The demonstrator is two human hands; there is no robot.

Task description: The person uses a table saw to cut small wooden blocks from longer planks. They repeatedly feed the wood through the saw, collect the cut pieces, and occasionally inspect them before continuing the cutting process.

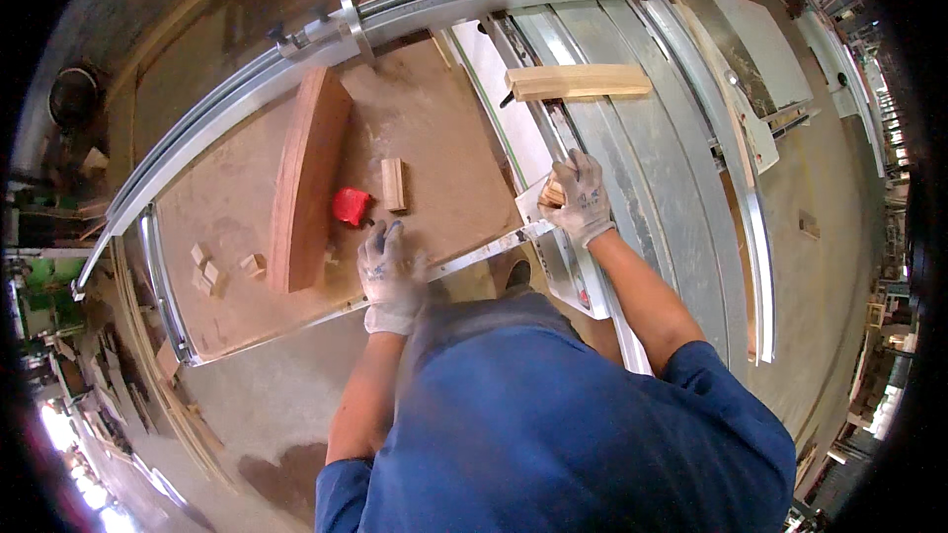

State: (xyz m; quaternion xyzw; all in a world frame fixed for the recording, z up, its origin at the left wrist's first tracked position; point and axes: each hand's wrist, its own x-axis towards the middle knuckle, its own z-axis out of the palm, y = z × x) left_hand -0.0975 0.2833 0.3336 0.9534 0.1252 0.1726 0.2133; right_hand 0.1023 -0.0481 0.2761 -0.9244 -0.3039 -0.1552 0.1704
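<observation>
My right hand (583,199), in a pale work glove, is closed around a small wood block (553,191) at the near end of the saw table's metal rail. My left hand (389,276), also gloved and partly smeared by motion, is over the near edge of the brown board (444,128) with its fingers stretched forward and nothing visible in them. Just beyond those fingertips lies a small red object (352,205) whose kind I cannot make out. A short wood block (394,185) rests a little farther off, apart from the hand.
A long reddish timber (308,178) lies on the board, with several small offcuts (204,271) to its left. Pale wood strips (581,82) lie across the grey sliding table (632,138). An aluminium fence (395,15) with a clamp-like stop (354,25) spans the far side.
</observation>
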